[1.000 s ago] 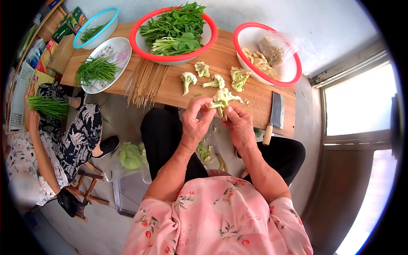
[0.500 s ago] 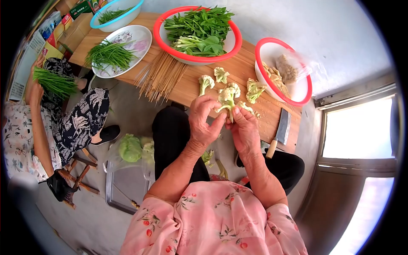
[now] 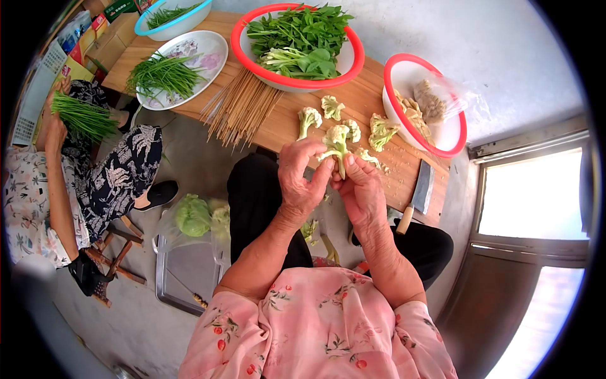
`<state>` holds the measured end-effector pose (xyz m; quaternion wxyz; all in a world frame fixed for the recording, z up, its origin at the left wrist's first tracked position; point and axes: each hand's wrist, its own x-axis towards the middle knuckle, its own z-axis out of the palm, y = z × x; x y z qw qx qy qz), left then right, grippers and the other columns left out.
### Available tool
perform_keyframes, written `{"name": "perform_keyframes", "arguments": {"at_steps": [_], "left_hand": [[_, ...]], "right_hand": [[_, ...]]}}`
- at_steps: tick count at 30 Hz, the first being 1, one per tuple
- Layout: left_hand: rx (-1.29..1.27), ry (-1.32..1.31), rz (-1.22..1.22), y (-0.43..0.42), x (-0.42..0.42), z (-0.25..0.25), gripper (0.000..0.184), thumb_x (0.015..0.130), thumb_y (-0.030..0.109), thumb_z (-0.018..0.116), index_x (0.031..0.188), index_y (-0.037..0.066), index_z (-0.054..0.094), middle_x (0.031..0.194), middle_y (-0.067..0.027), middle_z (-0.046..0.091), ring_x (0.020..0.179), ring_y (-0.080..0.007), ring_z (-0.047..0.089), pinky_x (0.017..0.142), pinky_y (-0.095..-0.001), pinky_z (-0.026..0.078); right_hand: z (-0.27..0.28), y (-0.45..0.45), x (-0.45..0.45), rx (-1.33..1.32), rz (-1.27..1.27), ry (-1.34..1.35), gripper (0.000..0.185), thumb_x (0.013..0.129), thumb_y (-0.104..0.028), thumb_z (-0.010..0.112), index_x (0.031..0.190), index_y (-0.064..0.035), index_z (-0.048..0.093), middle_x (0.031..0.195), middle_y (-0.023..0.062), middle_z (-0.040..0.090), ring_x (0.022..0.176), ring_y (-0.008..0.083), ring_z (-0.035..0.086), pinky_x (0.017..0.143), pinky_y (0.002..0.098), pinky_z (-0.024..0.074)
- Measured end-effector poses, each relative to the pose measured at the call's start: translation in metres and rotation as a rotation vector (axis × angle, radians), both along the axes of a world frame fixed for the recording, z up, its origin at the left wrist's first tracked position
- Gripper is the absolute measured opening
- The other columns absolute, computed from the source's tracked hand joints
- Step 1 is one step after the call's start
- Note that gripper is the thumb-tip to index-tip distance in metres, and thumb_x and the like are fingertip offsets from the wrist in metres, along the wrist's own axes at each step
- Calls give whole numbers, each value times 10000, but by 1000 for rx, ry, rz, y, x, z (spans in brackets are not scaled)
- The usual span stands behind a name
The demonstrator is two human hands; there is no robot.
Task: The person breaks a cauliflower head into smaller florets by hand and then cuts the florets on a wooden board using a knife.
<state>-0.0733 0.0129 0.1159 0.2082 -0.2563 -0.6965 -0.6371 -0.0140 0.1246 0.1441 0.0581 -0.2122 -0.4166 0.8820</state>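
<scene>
Between my two hands, at the front edge of the wooden table, is a cauliflower floret [image 3: 336, 140] with its head pointing away from me. The fingers of my left hand [image 3: 302, 175] are closed on a side branch of it. My right hand [image 3: 361, 188] pinches the lower stem between thumb and fingers. Other cauliflower pieces [image 3: 308, 119] lie on the wood just beyond, one larger piece [image 3: 382, 131] to the right. A cleaver [image 3: 421, 189] with a wooden handle rests near the table's right end, its handle over the edge.
On the table [image 3: 287, 123] stand a red-rimmed bowl of greens [image 3: 360, 57], another red-rimmed bowl [image 3: 464, 136], bamboo skewers [image 3: 243, 107] and an oval plate [image 3: 222, 47] with chives. At left, a seated person [image 3: 47, 208] holds chives. A tray [image 3: 165, 287] and bagged cabbage [image 3: 193, 216] are below.
The view has shifted slightly, so the table things sit a little differently in it. Both hands stay on the cauliflower floret, with hardly any change of grip.
</scene>
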Motion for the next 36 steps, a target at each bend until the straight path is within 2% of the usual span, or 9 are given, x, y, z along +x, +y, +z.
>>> {"name": "perform_keyframes", "arguments": {"at_steps": [13, 16, 18, 22, 24, 30, 36], "left_hand": [[-6, 14, -16, 3, 4, 1, 260, 739, -9, 692, 973, 33, 587, 1038, -114, 584, 908, -216, 558, 812, -311, 453], [56, -98, -34, 4, 6, 7, 273, 732, 17, 700, 980, 34, 588, 1040, -117, 579, 917, -225, 547, 821, -319, 447], [-84, 73, -4, 2, 4, 8, 289, 722, 38, 703, 988, 35, 589, 1035, -116, 576, 932, -239, 535, 831, -332, 438], [-79, 75, -32, 6, 3, 4, 273, 714, 42, 699, 964, 37, 592, 1038, -117, 576, 955, -250, 527, 836, -343, 431], [-45, 89, -11, 9, 3, 1, 265, 676, 86, 718, 915, 73, 607, 962, -98, 588, 885, -279, 542, 808, -385, 406], [-67, 93, -24, 10, 3, -1, 238, 669, 92, 722, 871, 73, 597, 935, -89, 608, 889, -277, 550, 806, -387, 407], [-94, 79, 3, 12, 3, 1, 263, 665, 92, 719, 911, 74, 628, 922, -78, 612, 893, -267, 548, 825, -391, 394]], "right_hand": [[1, 0, 6, -26, -28, -5, 209, 892, -210, 622, 978, -22, 648, 797, 8, 614, 674, 105, 528, 626, 240, 439], [-1, 3, 9, 16, -17, 5, 219, 892, -210, 622, 999, -20, 648, 800, 8, 614, 681, 105, 525, 633, 242, 440], [0, 4, 10, 21, -23, -1, 224, 894, -210, 620, 1005, -19, 647, 803, 8, 614, 684, 105, 523, 635, 242, 440], [6, 5, 12, 30, -49, -27, 233, 898, -208, 614, 1021, -12, 642, 811, 11, 614, 689, 106, 521, 638, 244, 440], [4, 7, 14, 30, -50, -17, 234, 899, -205, 612, 1024, -9, 640, 816, 12, 616, 688, 106, 523, 636, 243, 443], [-1, 9, 15, 10, -51, -6, 229, 902, -194, 607, 1027, -5, 638, 822, 14, 619, 679, 102, 525, 630, 235, 445], [-3, 7, 13, 10, -70, -15, 223, 900, -179, 609, 1035, -4, 639, 816, 14, 619, 671, 97, 522, 624, 230, 437]]}}
